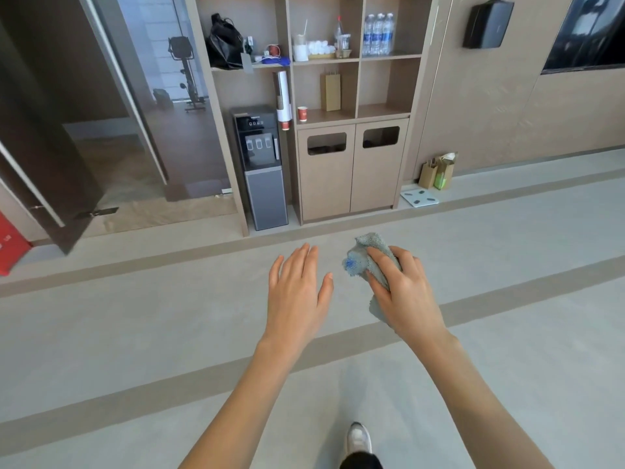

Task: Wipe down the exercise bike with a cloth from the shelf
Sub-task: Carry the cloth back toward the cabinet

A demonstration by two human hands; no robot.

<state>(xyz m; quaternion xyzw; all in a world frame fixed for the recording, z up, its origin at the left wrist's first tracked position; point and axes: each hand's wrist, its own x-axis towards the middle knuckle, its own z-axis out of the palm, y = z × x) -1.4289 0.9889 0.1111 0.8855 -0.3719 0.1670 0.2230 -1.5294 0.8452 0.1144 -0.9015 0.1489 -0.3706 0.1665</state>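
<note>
My right hand (404, 291) grips a crumpled grey-blue cloth (363, 258), held out in front of me above the floor. Beside it my left hand (297, 289) is stretched forward, palm down, fingers spread and holding nothing. The wooden shelf unit (358, 110) stands ahead against the wall. An exercise bike (187, 72) appears far off at the upper left, seen in or through the glass panel beside the shelf unit; I cannot tell which.
A water dispenser (262, 167) stands in the shelf unit's left bay. A dark open door (44, 157) is at the left, a red object (10, 245) at the left edge. Paper bags (438, 170) and a bathroom scale (419, 198) sit on the floor at right. My shoe (358, 438) is below.
</note>
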